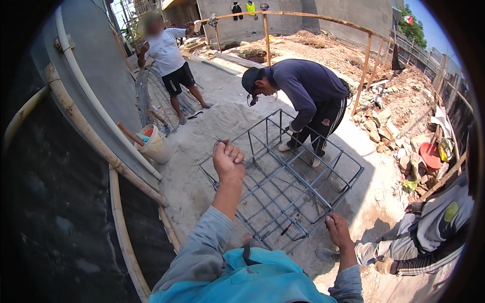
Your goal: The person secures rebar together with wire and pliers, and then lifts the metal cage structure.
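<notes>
A cage of tied steel rebar (286, 166) stands on the sandy ground in front of me. My left hand (229, 160) is raised over its left side, closed, with the fingers curled in; whatever it may hold is too small to make out. Down by the cage's near right corner, my right hand (339, 231) is closed too, its fingertips close to the bars. Whether it grips a bar or something thin does not show. A small red-and-black handled tool (290, 225) lies among the near bars.
Across the cage, a person in a dark shirt (308, 86) bends with a gloved hand at its bars. Another person in white (164, 50) stands far left, near a bucket (154, 145). At right is a person in grey (429, 222). Bamboo poles (101, 139) line the left wall; rubble (386, 126) lies right.
</notes>
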`<state>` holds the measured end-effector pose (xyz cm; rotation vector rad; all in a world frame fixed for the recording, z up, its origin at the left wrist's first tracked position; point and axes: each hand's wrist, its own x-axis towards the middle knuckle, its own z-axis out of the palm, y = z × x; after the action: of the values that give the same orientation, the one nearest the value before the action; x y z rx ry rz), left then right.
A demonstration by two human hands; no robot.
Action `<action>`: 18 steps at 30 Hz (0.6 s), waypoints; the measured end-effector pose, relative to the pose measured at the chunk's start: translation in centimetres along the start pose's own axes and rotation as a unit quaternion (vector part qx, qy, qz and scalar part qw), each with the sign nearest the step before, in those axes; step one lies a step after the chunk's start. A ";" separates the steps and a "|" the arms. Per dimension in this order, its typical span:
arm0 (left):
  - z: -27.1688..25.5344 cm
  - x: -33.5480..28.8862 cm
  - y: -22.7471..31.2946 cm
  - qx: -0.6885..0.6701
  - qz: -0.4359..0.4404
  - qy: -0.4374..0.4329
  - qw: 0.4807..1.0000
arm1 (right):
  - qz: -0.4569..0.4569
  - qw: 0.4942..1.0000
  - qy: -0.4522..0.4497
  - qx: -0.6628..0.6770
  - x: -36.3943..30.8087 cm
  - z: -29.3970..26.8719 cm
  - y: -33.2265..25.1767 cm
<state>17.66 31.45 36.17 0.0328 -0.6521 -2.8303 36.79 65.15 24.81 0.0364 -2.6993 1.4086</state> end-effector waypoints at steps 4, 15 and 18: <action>1.1 0.7 0.3 0.003 0.018 0.000 1.000 | 0.064 0.984 -0.040 0.162 0.1 0.7 -6.0; -0.1 6.1 2.7 0.016 0.056 0.106 0.993 | -0.150 0.978 -0.115 -0.083 -0.6 3.9 -10.8; -3.0 7.5 3.7 0.026 0.012 0.177 0.984 | -0.216 0.952 -0.200 -0.079 -1.2 3.7 -13.0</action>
<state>11.40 25.19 35.31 0.5192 -0.6363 -2.6822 38.54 54.61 33.24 0.9328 -2.8423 1.1455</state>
